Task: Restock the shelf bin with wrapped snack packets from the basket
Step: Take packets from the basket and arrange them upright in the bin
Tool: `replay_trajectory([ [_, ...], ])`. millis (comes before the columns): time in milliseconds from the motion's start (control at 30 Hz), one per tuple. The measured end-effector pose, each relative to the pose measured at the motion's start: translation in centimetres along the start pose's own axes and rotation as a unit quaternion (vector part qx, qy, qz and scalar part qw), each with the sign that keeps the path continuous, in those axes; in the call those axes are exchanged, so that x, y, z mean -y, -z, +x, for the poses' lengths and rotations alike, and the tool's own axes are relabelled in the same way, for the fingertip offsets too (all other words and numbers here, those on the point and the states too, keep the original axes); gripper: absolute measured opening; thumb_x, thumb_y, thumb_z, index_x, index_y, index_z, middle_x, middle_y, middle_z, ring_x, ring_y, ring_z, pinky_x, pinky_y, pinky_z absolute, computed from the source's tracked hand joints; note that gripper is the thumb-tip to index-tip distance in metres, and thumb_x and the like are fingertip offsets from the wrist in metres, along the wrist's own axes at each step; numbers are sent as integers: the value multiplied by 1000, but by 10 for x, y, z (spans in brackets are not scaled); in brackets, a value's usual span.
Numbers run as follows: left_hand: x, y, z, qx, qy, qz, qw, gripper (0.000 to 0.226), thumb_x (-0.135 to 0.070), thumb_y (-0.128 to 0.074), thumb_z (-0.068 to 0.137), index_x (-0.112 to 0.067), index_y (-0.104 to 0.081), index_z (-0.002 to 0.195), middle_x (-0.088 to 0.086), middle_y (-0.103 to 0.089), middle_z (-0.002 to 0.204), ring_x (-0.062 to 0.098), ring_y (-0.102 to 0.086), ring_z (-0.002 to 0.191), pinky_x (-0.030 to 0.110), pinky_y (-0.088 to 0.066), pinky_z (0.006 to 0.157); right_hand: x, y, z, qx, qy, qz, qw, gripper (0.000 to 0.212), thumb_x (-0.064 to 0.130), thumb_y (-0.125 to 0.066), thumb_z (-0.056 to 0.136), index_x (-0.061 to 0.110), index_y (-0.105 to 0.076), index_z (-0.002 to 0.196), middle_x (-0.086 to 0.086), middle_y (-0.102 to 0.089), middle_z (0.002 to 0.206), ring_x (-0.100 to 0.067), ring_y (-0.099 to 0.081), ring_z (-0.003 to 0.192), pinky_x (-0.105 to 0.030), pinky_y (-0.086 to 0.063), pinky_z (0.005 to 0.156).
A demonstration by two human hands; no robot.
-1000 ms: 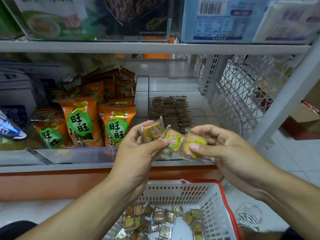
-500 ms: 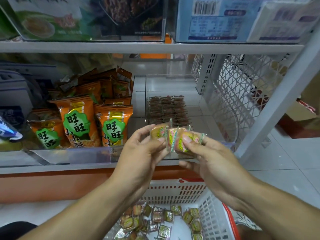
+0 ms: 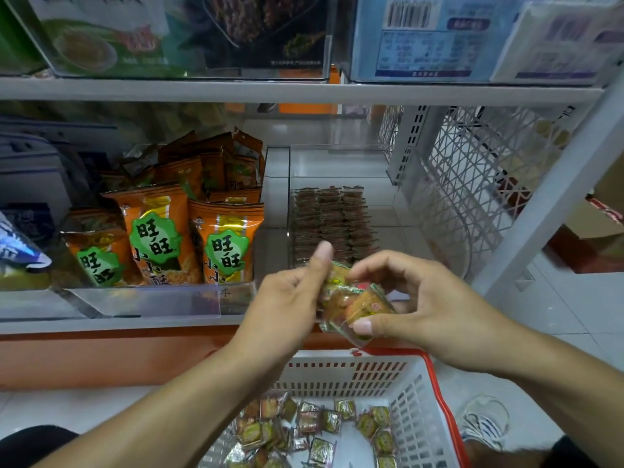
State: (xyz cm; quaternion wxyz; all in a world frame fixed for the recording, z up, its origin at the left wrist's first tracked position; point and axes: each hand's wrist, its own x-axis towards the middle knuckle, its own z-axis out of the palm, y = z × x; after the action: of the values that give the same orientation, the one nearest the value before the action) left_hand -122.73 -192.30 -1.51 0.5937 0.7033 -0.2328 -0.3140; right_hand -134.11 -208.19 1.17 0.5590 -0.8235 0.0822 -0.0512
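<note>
Lying directly beyond and slightly above both hands, the clear shelf bin point(image 3: 341, 170) is only part filled. A small stack of snack packets point(image 3: 354, 304) is pinched between the left hand point(image 3: 287, 305) and the right hand point(image 3: 429, 305), above the basket point(image 3: 435, 393); neither hand is clearly nearer.

Bright, even light; edges warped, upper shelf perhaps blurred.

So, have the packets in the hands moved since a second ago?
Yes. The fanned packets are now bunched into one stack between the left hand and right hand, lower against the clear bin and nearer the basket rim.
</note>
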Motion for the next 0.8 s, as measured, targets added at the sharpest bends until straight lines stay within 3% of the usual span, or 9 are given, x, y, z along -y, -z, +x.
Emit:
replay_trajectory([
  [67,1,-5,0,-26,53,-62,996,77,-78,-36,94,-15,-81,93,8,-80,94,27,-75,100,52,-49,105,-3,-3,0,-8,-14,24,1000,60,7,-88,73,32,-61,121,-4,-65,107,-27,-66,100,-34,-60,84],
  [167,-2,-10,0,-24,108,-187,976,55,-59,-52,96,-12,-77,110,15,-78,109,34,-72,109,58,-46,109,-7,-7,2,-7,-23,73,997,72,7,-88,73,35,-58,132,-11,-63,114,-30,-67,104,-31,-59,85],
  [267,-4,-13,-3,30,182,-336,924,58,-51,-52,98,-1,-68,121,29,-70,121,41,-68,114,57,-50,104,-10,-17,2,-9,-9,63,998,65,11,-86,75,41,-64,128,-2,-67,121,-21,-69,108,-37,-59,92],
  [367,-4,-13,-2,52,201,-407,890,48,-36,-51,99,6,-72,110,29,-71,111,38,-70,91,41,-59,76,-14,-26,0,-36,21,-83,996,58,41,-86,71,49,-60,123,18,-57,120,-3,-63,110,-28,-56,92],
  [433,-4,-15,-2,41,186,-406,894,37,-25,-56,88,4,-72,105,24,-70,94,30,-67,73,32,-53,55,-13,-28,-2,-59,43,-185,980,57,64,-75,67,49,-54,118,25,-47,119,5,-54,115,-16,-49,90],
  [500,-5,-17,-2,23,181,-401,898,31,-22,-58,81,1,-70,98,16,-68,79,23,-61,58,26,-46,42,-11,-28,-1,-55,44,-234,970,59,71,-69,66,51,-49,118,28,-45,119,6,-47,119,-18,-45,91],
  [567,-8,-20,-2,9,193,-392,899,32,-24,-57,89,2,-73,99,18,-71,82,26,-65,63,28,-48,45,-10,-28,1,-22,31,-250,968,63,68,-72,70,52,-45,125,31,-45,116,9,-44,116,-18,-43,90],
  [667,-13,-24,0,-43,212,-387,896,53,-43,-52,104,7,-66,115,27,-73,95,36,-72,77,36,-61,48,-6,-25,4,0,33,-281,959,63,59,-75,77,49,-45,131,31,-44,113,9,-43,112,-17,-41,88],
  [800,-17,-24,11,-34,153,-332,930,65,-58,-49,98,2,-66,117,25,-76,100,37,-76,89,47,-61,77,6,-12,11,2,5,-207,978,54,55,-75,76,50,-48,123,22,-53,113,6,-57,106,-20,-48,92],
])
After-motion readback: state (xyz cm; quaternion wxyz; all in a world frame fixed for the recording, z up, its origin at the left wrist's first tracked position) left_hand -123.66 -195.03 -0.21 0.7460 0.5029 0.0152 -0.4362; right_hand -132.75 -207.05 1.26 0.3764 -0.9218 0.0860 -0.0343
